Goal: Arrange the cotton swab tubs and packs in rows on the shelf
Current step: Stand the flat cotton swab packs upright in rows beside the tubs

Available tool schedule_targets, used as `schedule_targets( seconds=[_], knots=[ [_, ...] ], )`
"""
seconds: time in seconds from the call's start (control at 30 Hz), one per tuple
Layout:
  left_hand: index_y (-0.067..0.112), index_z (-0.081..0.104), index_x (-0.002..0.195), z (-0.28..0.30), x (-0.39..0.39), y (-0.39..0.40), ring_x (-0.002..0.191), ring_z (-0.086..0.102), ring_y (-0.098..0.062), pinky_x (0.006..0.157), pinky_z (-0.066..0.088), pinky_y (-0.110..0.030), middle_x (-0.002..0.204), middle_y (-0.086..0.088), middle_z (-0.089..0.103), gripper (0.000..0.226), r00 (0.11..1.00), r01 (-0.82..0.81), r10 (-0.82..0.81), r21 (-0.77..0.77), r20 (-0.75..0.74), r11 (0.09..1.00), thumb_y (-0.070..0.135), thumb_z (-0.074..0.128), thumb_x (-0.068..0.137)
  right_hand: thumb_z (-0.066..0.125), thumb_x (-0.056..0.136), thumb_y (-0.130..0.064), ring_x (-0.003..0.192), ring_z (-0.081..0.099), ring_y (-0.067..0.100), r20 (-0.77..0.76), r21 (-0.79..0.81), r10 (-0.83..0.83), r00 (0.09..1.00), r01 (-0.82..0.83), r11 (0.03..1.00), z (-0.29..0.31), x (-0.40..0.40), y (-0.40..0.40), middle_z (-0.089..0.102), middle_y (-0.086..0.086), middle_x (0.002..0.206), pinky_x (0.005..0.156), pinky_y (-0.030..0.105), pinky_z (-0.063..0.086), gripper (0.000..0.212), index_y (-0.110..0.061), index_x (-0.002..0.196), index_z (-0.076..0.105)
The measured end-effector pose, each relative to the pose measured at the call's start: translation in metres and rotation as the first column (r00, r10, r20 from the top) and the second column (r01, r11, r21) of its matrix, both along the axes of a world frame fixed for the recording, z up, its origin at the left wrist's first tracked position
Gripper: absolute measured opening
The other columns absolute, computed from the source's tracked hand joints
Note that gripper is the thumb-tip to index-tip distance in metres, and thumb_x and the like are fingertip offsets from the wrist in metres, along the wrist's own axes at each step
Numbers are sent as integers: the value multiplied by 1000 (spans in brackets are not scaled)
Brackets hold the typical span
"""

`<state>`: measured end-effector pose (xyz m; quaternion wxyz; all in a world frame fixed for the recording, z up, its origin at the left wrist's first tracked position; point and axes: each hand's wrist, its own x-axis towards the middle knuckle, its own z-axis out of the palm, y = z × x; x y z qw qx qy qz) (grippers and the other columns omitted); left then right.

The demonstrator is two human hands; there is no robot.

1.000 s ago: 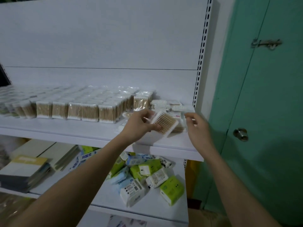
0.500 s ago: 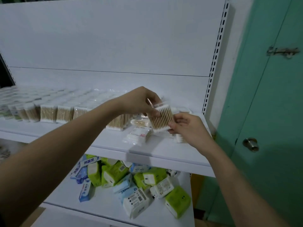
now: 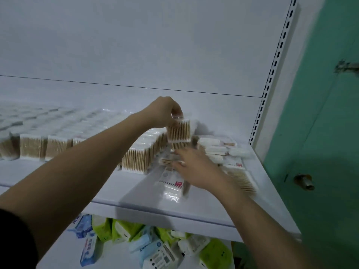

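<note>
A cotton swab pack [image 3: 179, 131] was pinched by its top edge in the left hand [image 3: 163, 113], held upright at the right end of the rows [image 3: 136, 158] on the shelf [image 3: 147, 199]. The right hand [image 3: 196, 167], blurred, was laid with fingers spread over loose packs [image 3: 172, 183]; whether anything was gripped could not be told.

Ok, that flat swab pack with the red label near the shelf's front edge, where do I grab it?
Pinch the flat swab pack by its near short end, coming from the shelf front: it lies flat, that end pointing at you, apart from the upright rows.
</note>
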<state>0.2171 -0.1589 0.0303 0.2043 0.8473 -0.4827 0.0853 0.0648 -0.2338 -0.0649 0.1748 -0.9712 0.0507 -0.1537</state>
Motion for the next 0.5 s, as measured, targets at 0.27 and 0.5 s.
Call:
schedule_targets(
  seconds=[0.27, 0.5],
  knots=[
    [17, 74, 106, -29, 19, -24, 88, 57, -12, 78, 43, -25, 105, -1, 71, 35, 999, 45, -44, 123, -10, 991, 21, 84, 72, 51, 100, -21, 97, 61, 22, -44, -84, 33, 998, -36, 996, -6, 4, 3, 61, 4, 111, 78, 35, 51, 17, -14, 111, 62],
    [19, 65, 117, -49, 13, -30, 95, 58, -18, 78, 44, -26, 106, -1, 66, 44, 995, 51, -62, 139, 75, 989, 18, 80, 76, 52, 99, -26, 110, 55, 20, -70, -88, 48, 996, -54, 995, -2, -9, 6, 57, 3, 121, 88, 33, 45, 28, -13, 123, 59]
  ],
)
